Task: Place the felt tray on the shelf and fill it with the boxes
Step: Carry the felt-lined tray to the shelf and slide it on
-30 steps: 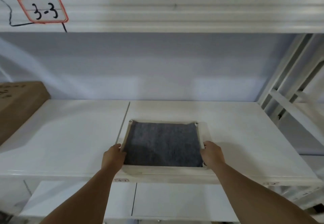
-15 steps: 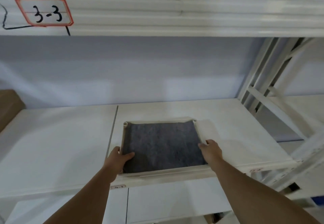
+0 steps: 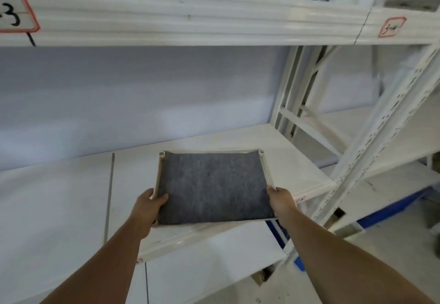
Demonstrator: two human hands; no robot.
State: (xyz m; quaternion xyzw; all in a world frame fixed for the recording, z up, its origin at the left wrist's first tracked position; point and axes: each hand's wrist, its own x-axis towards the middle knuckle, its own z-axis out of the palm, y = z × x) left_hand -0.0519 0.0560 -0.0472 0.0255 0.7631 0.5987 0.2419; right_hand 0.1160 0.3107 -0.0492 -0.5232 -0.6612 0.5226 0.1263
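The felt tray (image 3: 214, 184) is a shallow dark grey mat with cream rolled edges, lying on the white shelf (image 3: 59, 196) near its front edge. My left hand (image 3: 148, 205) grips the tray's near left edge, thumb over the felt. My right hand (image 3: 281, 199) holds the near right edge. The tray's near right corner reaches past the shelf's front lip. The tray holds nothing, and no boxes are in view.
A white shelf beam (image 3: 166, 18) with a red-bordered label (image 3: 16, 15) runs overhead. Perforated white uprights (image 3: 371, 141) stand to the right of the tray. A lower shelf (image 3: 202, 263) shows below, with something blue (image 3: 390, 211) on the floor at the right.
The camera swung right and tilted, so the cardboard box at the left left the view. Both hands kept hold of the tray, which now overhangs the front lip at its right corner.
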